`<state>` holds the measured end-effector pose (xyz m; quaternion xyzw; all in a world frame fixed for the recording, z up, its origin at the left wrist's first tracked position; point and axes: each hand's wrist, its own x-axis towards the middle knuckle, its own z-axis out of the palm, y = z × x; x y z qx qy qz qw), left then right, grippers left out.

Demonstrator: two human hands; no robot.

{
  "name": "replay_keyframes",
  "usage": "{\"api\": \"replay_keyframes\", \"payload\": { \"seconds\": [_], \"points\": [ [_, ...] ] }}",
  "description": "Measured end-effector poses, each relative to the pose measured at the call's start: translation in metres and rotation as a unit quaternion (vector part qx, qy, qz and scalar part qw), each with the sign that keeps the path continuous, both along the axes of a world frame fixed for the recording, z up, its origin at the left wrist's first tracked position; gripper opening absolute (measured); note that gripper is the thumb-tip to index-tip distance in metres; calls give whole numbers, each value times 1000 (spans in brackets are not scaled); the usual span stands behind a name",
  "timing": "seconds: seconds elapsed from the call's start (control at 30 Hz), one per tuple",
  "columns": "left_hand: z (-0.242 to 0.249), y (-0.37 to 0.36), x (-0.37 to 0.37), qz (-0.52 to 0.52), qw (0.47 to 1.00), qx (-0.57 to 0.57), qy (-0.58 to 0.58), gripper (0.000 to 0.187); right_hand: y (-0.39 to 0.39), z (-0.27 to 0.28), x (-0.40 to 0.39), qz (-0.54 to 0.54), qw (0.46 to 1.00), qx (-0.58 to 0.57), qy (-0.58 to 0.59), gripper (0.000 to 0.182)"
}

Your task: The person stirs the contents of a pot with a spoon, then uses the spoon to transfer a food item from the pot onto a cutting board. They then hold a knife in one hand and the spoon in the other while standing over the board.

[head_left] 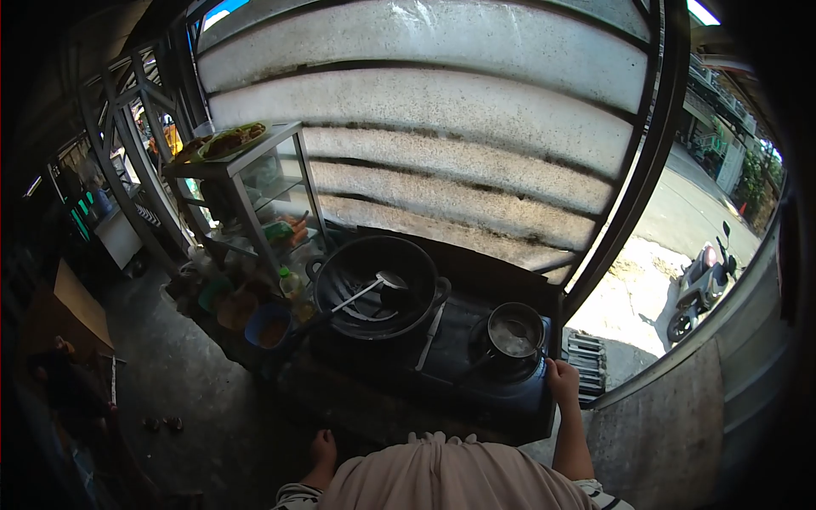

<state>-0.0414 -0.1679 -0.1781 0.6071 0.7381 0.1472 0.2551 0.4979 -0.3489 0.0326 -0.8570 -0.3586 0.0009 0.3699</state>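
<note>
My right hand (562, 382) is closed at the right edge of the black stove (391, 391), fingers curled at its corner. Just left of it, a small saucepan (515, 330) with pale, cloudy liquid sits on the right burner. My left hand (323, 448) hangs low in front of the stove, its fingers curled; shadow hides whether anything is in them. A large black wok (374, 289) stands on the left burner, and a long-handled metal spatula (360, 293) lies across it. Between wok and saucepan lies a knife-like utensil (431, 337), its kind not certain.
A glass display case (263, 195) with a plate of food (234, 141) on top stands behind left. Bowls, including a blue bowl (269, 326), and a bottle (291, 283) crowd the wok's left side. A slatted wall (442, 110) rises behind. Outside right stands a motorbike (704, 285).
</note>
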Motion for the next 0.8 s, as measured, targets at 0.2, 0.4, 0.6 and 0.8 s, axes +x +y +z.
{"api": "replay_keyframes", "payload": {
  "seconds": [0.2, 0.4, 0.6, 0.8],
  "points": [
    [-1, 9, 0, 2, 999, 41, -17, 21, 4, 4, -12, 7, 995, 19, 100, 44],
    [-11, 73, 3, 142, 942, 256, -162, 23, 12, -12, -20, -7, 988, 49, 144, 46],
    [44, 135, 3, 160, 889, 360, -235, 41, 21, -30, -24, -20, 963, 160, 215, 46],
    [83, 203, -15, 148, 862, 376, -306, 44, 37, -17, -57, -105, 900, 298, 299, 47]
  ]
}}
